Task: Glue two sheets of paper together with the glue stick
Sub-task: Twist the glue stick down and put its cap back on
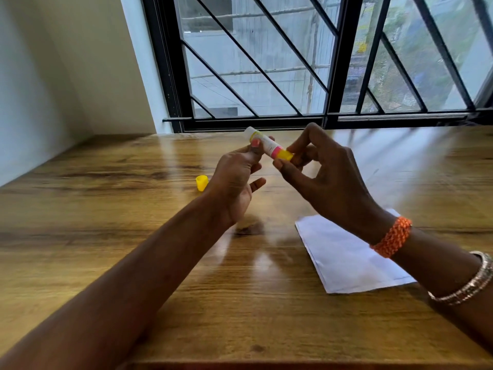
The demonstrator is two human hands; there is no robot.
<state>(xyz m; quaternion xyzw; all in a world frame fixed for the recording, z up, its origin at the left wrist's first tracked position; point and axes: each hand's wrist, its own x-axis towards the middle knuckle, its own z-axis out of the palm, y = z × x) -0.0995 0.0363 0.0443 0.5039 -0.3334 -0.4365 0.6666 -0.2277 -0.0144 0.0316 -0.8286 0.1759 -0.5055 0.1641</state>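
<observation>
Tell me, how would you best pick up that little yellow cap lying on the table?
Pinch the yellow cap across its round sides, coming from straight above. It lies apart on bare table, left of the left hand, with nothing crowding it.

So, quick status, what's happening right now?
Left hand grips white glue stick; right hand pinches its yellow base. Yellow plastic cap off, on wooden table. White paper sheets unobstructed.

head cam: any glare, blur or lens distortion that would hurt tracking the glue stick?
Head view: daylight from the window throws bright streaks of glare on the wooden table; the wide lens bows the table edges; the glue stick, held by left hand and right hand, looks slightly soft but readable; yellow cap and white paper are clear.
</observation>
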